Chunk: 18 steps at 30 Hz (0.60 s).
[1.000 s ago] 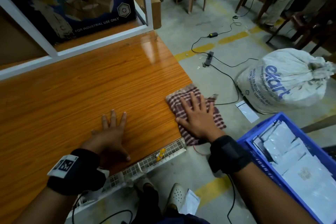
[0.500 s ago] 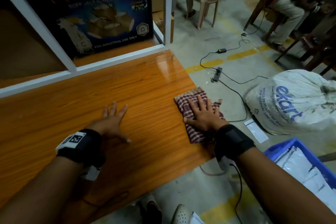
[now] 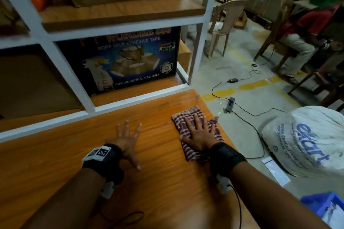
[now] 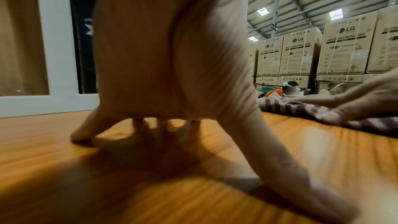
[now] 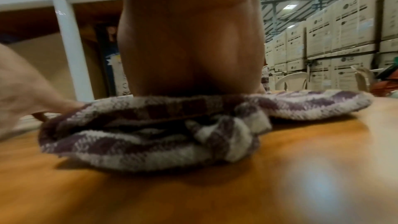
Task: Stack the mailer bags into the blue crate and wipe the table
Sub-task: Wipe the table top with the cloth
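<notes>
The checked cloth (image 3: 195, 132) looks soft, light and limp, a woven rag that folds and bunches under any push; the right wrist view shows its near edge rucked into thick rolls, so it will likely drag in a lump unless pressure is spread across it; it seems to need no pinch at all, only a flat palm on its middle, which should carry it over the smooth, glossy desk (image 3: 158, 191) with little resistance; being near the desk's right edge, with one corner hanging just past it, it could slide off if pushed further that way.

The right hand (image 3: 200, 135) lies flat on the cloth, fingers straight and spread, palm pressing down, gripping nothing; the cloth shows beyond the fingertips and below the wrist, so the hand sits roughly on its centre. The left hand (image 3: 128, 141) is also opened out, fingers splayed, propped on the bare wood by fingertips and thumb with the palm arched up, as the left wrist view shows; it holds nothing and stands apart from the cloth, to its left.

The blue crate (image 3: 320, 204) sits on the floor below the desk's right side, only its corner in view, with pale mailer bags (image 3: 333, 214) inside; it is well apart from both hands; no bags show on the desk, so the stacking looks done and wiping is the step in hand.
</notes>
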{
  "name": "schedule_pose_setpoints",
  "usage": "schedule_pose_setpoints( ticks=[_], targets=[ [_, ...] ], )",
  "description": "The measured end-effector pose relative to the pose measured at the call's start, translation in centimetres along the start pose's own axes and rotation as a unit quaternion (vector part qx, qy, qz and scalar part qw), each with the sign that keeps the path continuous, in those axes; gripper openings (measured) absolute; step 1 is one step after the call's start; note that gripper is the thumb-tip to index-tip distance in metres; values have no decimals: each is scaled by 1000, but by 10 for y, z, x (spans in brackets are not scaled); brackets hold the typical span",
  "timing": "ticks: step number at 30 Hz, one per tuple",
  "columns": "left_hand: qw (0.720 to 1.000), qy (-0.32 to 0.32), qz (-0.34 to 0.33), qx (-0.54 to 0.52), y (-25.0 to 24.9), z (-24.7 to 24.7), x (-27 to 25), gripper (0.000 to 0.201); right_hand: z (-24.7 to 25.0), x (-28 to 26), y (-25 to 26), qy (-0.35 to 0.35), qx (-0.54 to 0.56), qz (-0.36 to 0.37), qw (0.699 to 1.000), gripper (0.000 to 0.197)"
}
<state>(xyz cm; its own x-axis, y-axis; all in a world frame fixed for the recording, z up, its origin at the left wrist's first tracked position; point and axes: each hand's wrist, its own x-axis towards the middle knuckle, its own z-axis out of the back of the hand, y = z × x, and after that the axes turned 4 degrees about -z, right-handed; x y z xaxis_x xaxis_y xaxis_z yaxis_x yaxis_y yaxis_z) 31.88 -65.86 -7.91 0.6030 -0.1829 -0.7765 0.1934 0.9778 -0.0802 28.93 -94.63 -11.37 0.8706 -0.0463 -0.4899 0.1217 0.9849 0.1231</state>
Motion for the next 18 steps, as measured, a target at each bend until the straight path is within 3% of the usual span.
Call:
schedule_pose_setpoints(
  ticks=[8,12,18],
  targets=[
    [1000,16,13,10,-2,6,24,170,55,88,10,-35,34,-69,996,85],
    [1000,22,4,20,2,6,29,169,60,106,43,-44,46,-114,991,85],
    [1000,21,-4,12,4,8,30,166,31,85,120,-19,-38,55,998,81]
  ],
)
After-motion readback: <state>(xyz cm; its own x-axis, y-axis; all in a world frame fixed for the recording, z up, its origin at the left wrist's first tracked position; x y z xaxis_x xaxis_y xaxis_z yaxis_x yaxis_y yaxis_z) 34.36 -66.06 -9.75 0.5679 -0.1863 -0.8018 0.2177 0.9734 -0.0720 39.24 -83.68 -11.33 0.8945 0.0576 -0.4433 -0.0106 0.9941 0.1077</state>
